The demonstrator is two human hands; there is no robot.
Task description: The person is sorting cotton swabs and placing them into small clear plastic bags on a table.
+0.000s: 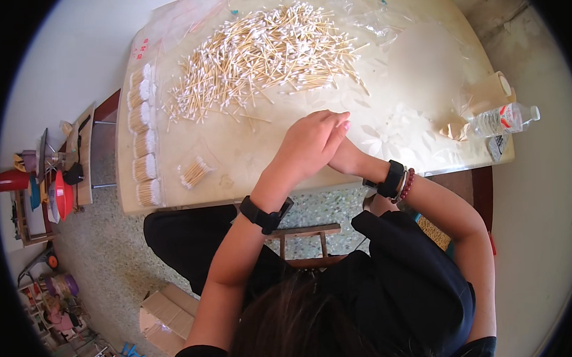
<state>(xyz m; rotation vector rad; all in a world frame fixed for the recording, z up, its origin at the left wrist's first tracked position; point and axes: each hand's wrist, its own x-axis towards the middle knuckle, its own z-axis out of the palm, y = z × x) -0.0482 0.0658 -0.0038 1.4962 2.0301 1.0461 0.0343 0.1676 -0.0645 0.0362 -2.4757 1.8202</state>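
Over the near middle of the table, my two hands are pressed together. My left hand [306, 139] lies on top, closed around my right hand [344, 155], whose fingers are mostly hidden beneath it. Any small thing between the palms would be out of sight. Beyond them spreads a big loose heap of cotton swabs [274, 54] with white tips and yellowish sticks. A small clear bag of cotton swabs [195, 173] lies to the left of my hands. Along the left table edge runs a column of several bundled cotton swab packs [143, 143] in clear plastic.
A clear plastic bottle [505, 119] lies on its side at the right table edge, near a roll of tan tape [494, 88]. Clear plastic film [381, 22] covers part of the far tabletop. An open cardboard box [170, 314] stands on the floor at left.
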